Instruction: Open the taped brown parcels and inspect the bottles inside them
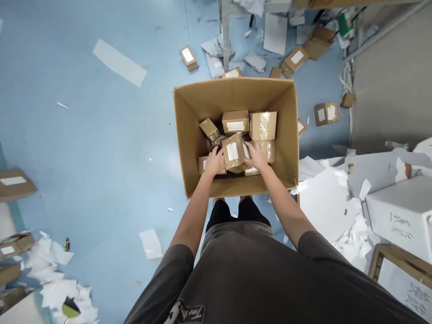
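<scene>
A person in a dark T-shirt (243, 265) bends over a large open carton (232, 92) on a blue floor (135, 126), seen from above. Both bare hands reach inside. Between them is a small brown box (232, 152) with a white label, tilted on top of other boxes in the carton. The left hand (213, 163) is at its left side, fingers parted and slightly bent, with the thumb by the lower corner. The right hand (258, 156) is at its right side, fingers reaching over the upper edge and thumb lower down. The hands hold the box between them, each only partly closed; how firmly they press cannot be told, nor whether the box is lifted clear. Just beyond the fingertips lies another labelled box (235, 121), with a taped box (263, 126) to its right.
</scene>
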Demonstrator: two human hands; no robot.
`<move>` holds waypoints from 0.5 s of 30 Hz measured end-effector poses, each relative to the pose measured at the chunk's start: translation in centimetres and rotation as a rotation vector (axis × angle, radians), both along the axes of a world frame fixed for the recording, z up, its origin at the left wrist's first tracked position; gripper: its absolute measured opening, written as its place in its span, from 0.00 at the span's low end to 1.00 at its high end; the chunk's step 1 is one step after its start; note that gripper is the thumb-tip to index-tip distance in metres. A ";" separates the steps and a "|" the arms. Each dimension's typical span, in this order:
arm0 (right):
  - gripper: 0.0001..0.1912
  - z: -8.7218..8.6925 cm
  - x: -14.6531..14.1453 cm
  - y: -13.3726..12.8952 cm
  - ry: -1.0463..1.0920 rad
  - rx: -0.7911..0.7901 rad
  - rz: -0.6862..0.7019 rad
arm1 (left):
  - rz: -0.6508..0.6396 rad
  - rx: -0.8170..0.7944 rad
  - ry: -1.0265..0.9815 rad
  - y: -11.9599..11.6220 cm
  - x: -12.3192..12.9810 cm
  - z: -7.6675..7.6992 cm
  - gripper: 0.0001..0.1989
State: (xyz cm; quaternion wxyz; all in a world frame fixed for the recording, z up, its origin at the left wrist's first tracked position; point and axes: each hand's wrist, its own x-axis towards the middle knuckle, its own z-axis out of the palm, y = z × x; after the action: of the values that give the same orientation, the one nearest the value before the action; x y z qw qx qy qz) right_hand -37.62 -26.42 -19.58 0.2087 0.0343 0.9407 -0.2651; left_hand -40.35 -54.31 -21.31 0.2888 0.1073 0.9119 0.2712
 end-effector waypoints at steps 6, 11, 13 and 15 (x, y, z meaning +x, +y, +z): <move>0.58 -9.9 -1.6 0.2 -0.144 -0.084 0.106 | 0.070 -0.048 -0.171 4.0 0.2 -10.2 0.63; 0.66 -14.6 -0.6 0.2 -0.345 -0.120 0.091 | 0.000 -0.174 -0.424 4.8 0.3 -15.3 0.78; 0.69 -15.8 0.3 0.3 -0.430 -0.143 0.051 | -0.023 -0.175 -0.452 4.8 0.7 -16.5 0.79; 0.70 -16.7 1.2 0.5 -0.469 -0.187 -0.006 | -0.011 -0.124 -0.430 4.8 1.1 -17.5 0.77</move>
State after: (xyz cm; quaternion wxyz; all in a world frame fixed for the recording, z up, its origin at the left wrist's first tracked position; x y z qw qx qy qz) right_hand -36.43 -25.95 -36.33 0.4227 0.0780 0.8379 -0.3365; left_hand -39.23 -49.53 -38.86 0.4842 0.0340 0.8435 0.2300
